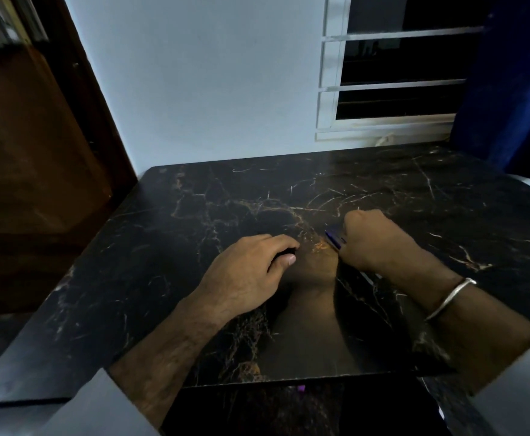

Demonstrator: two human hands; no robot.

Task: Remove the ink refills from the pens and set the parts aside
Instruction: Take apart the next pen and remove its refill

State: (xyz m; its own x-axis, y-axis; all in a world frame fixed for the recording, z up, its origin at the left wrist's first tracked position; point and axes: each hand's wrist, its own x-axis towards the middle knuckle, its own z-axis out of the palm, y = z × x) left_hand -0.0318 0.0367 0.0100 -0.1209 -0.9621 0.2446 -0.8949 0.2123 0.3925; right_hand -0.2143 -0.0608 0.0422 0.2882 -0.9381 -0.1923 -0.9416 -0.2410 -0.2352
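One black gold-veined marble bench, both hands near front-centre. Right hand fisted round slim blue plastic pen, only tip end showing. Left hand, fingers curled over small dark object; identity unclear. Pen likely light, stiff, slippery; pinch barrel ends. Refill unseen.

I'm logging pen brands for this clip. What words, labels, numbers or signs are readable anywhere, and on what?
None can be read.
Blue pen in the right hand: no print shows on the visible part.
Dark object under the left hand: mostly hidden, no text visible.
Marble table, bracelet: bare of lettering.
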